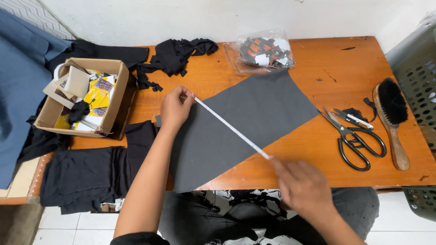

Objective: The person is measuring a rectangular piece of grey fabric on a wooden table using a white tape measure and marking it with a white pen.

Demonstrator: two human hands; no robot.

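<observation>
A dark grey piece of cloth (245, 113) lies flat on the orange wooden table (327, 63), one corner hanging over the front edge. A white measuring tape (231, 128) is stretched taut across it on a diagonal. My left hand (175, 109) pinches the tape's far end at the cloth's left edge. My right hand (302, 186) pinches the near end just past the table's front edge.
Black scissors (356, 140), small snips (352, 118) and a wooden brush (393, 120) lie at the right. A clear bag of tags (263, 52) sits at the back. Black fabric scraps (175, 54), a cardboard box (81, 97), folded black cloth (86, 174) and blue fabric (20, 86) fill the left.
</observation>
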